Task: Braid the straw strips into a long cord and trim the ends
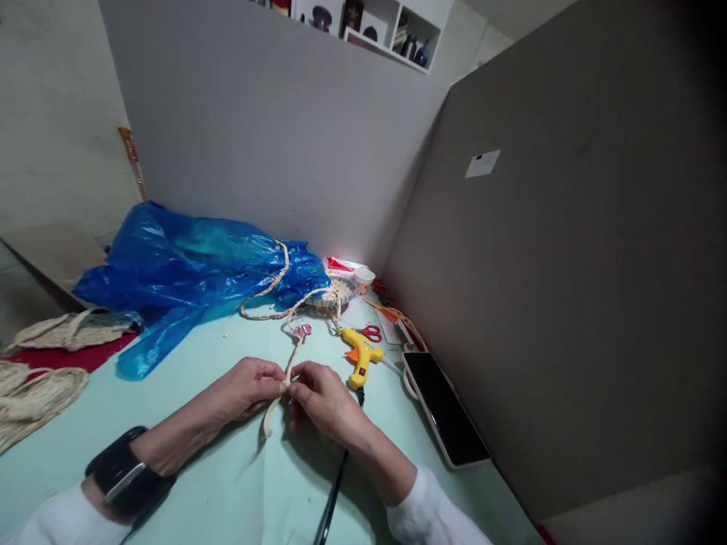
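Observation:
My left hand [250, 387] and my right hand [321, 397] meet over the pale green table [227, 477]. Both pinch a pale braided straw strip [291, 363] between their fingertips. The strip's loose ends hang down below the hands onto the table. It runs away from me past a small pink clip [303, 330] to a round woven straw piece [335, 294] at the back. My left wrist wears a black band [125, 473].
A yellow glue gun [360, 356] lies just right of my hands, its black cord [335, 484] running toward me. Red scissors [372, 333], a phone [446, 409], a paper cup [363, 280] and a blue plastic bag [193, 272] surround them. Woven straw pieces [34, 393] lie left. Grey partition walls enclose the table.

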{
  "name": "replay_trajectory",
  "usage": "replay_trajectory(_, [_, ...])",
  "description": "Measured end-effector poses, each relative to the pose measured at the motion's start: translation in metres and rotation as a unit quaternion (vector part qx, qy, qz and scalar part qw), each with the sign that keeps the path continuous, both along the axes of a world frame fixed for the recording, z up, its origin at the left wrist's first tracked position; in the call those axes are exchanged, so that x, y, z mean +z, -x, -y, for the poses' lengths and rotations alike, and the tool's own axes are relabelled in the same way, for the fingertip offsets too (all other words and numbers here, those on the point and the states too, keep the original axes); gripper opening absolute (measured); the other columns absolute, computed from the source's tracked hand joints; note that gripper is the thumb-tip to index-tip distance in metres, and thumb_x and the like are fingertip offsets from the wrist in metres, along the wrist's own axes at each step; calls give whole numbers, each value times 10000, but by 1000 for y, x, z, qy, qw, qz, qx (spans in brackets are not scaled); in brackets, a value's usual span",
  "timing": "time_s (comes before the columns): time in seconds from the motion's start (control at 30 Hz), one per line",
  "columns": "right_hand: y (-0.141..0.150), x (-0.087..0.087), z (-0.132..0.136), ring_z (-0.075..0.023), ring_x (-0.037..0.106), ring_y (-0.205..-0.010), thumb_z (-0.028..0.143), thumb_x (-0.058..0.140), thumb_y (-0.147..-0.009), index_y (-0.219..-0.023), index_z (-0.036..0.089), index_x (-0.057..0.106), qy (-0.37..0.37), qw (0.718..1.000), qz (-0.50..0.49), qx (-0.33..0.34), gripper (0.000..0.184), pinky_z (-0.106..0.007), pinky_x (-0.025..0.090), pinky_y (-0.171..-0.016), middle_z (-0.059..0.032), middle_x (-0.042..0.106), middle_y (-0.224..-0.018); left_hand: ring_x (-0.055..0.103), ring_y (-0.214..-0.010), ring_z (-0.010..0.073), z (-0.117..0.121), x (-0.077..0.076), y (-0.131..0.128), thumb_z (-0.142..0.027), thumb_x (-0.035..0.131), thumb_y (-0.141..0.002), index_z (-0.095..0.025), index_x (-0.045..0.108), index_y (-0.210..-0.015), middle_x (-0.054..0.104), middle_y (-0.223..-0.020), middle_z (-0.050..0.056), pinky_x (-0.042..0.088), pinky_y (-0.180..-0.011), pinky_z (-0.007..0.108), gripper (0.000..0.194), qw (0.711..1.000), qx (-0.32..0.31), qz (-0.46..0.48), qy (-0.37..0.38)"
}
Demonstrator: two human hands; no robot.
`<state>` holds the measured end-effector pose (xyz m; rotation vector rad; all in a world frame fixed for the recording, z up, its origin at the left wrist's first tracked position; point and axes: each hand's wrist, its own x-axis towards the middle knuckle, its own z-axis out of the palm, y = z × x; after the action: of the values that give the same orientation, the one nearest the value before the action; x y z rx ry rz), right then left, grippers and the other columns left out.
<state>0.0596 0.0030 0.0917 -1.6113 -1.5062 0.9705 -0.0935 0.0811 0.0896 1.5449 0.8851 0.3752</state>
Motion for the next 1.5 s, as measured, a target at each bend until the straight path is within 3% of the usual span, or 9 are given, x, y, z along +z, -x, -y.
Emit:
replay_trajectory(0.13, [1, 2, -3, -125, 535, -654, 80, 540, -813, -727, 151, 653, -12, 999, 27, -37, 159, -222, 348, -615, 17, 597, -648, 239, -481, 83, -3, -2, -1, -418, 681, -604, -171, 584, -628, 354, -466, -109, 123, -480, 248, 266, 998, -9, -23, -49])
replay_trajectory(0.43, [6, -2, -4, -117, 523, -608, 131, 581, -770, -708, 136, 683, -10, 995, 10, -99, 119, -207, 357, -564, 18, 603, -619, 312, -549, 131, 1, -1, 0, -428, 543, -674, -210, 533, -627, 361, -533, -84, 214, -527, 259, 223, 985, -27, -59, -162])
replay_trajectory(0.63, [8, -5, -1, -156, 511, -600, 194, 544, -769, -651, 162, 616, -59, 991, 47, -106, 142, -257, 334, -583, -9, 588, -594, 458, -638, 178, 17, 12, -2, -267, 470, -726, -219, 516, -607, 478, -589, -28, 275, -592, 283, 137, 961, 11, -114, -253])
replay_trajectory(0.77, [7, -7, -2, -177, 501, -577, 294, 534, -764, -647, 164, 636, -71, 992, 49, -97, 202, -287, 337, -589, -29, 592, -572, 485, -617, 181, 29, 13, -7, -212, 445, -804, -210, 545, -643, 549, -614, 6, 272, -575, 300, 189, 945, 29, -152, -287])
replay_trajectory(0.9, [4, -11, -3, -169, 480, -564, 383, 563, -727, -655, 153, 704, -65, 993, -18, -99, 279, -291, 352, -576, -47, 630, -600, 540, -631, 207, 41, 9, -12, -188, 438, -855, -189, 654, -755, 638, -669, 63, 299, -585, 328, 238, 930, 28, -180, -318])
replay_trajectory(1.17, [4, -13, -6, -75, 259, -477, 403, 703, -640, -618, 139, 687, 23, 968, -227, -106, 266, -233, 195, -477, 43, 418, -494, 670, -863, 314, 54, -15, -10, -208, 406, -922, -173, 705, -1067, 735, -931, 188, 426, -743, 411, 334, 904, -9, -213, -371])
replay_trajectory(1.23, [5, -12, -7, -76, 283, -489, 408, 750, -598, -642, 129, 705, 33, 960, -257, -110, 285, -227, 196, -480, 35, 457, -514, 668, -853, 320, 54, -13, -10, -218, 430, -911, -176, 719, -1016, 738, -914, 187, 422, -740, 417, 310, 901, -11, -211, -379])
replay_trajectory(1.37, [5, -10, -9, -87, 346, -503, 423, 782, -569, -674, 129, 717, 25, 953, -282, -110, 319, -231, 224, -478, 2, 558, -574, 613, -644, 260, 49, 6, -11, -310, 517, -860, -213, 661, -656, 678, -669, 105, 348, -626, 374, 268, 911, 38, -202, -358])
replay_trajectory(1.5, [6, -8, -7, -69, 264, -467, 412, 757, -592, -661, 134, 699, 10, 951, -288, -117, 292, -235, 186, -467, 47, 463, -487, 560, -674, 229, 38, 20, -10, -298, 508, -810, -226, 502, -555, 600, -702, 64, 326, -643, 351, 265, 925, 95, -162, -331])
